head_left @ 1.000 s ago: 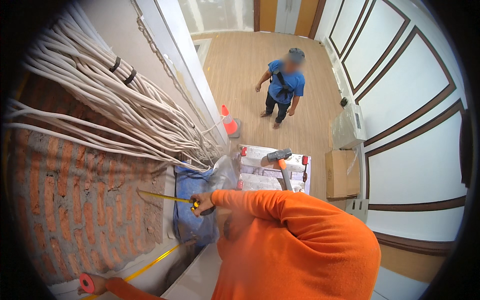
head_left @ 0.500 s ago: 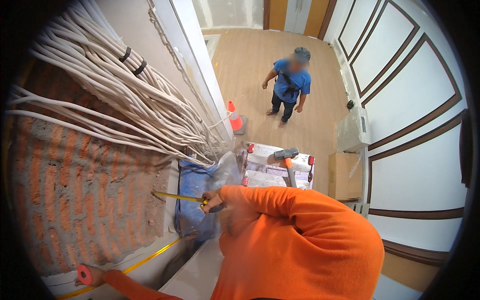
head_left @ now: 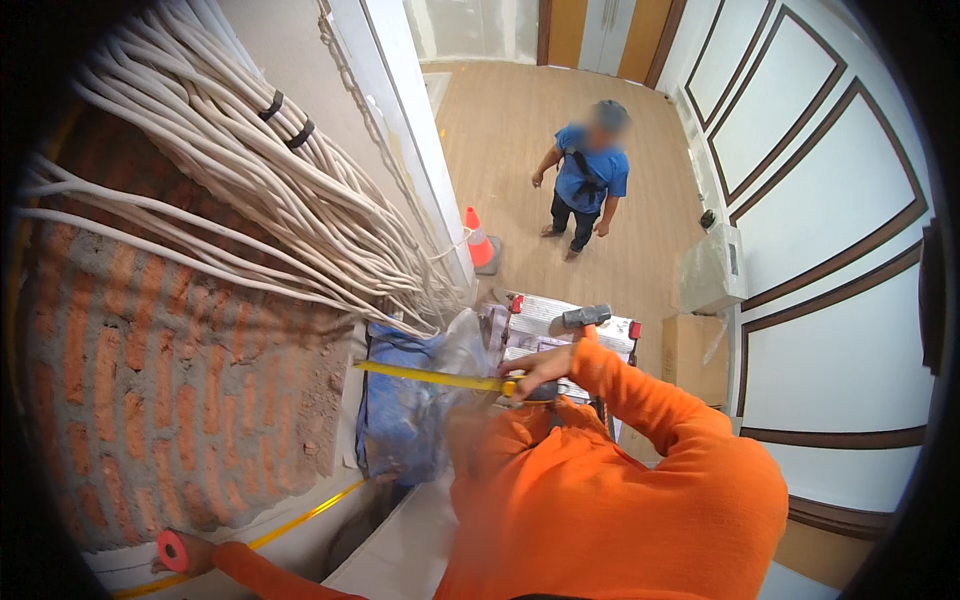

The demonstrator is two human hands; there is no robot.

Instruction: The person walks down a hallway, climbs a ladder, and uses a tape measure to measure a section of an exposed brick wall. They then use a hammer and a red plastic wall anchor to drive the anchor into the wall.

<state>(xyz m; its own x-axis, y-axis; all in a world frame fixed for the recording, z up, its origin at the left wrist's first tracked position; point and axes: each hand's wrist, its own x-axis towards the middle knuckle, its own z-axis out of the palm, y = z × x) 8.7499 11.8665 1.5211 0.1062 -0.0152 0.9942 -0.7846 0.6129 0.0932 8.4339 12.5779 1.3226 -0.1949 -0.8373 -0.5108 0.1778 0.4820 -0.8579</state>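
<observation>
My right hand (head_left: 541,374) is closed on a tape measure (head_left: 545,390) in front of my chest. Its yellow blade (head_left: 430,375) runs out to the left over a blue plastic-wrapped bundle (head_left: 395,400), its free end near the edge of the bare brick wall (head_left: 180,400). At the lower left, my left hand (head_left: 199,554) is wrapped round a red roll (head_left: 172,550) with a dark hole in its end. Beside that hand, a yellow strip (head_left: 305,517) lies along the pale ledge below the bricks.
Thick white cables (head_left: 280,190) hang over the brickwork. A ladder top (head_left: 540,312) carries a sledgehammer (head_left: 586,316) with an orange handle. Beyond stand an orange cone (head_left: 478,240) and a person in blue (head_left: 590,180). A cardboard box (head_left: 695,360) is at the right.
My right hand has moved right with the tape measure, away from the brick wall. More blade shows, and its end has shifted right. My left hand stays on the red roll.
</observation>
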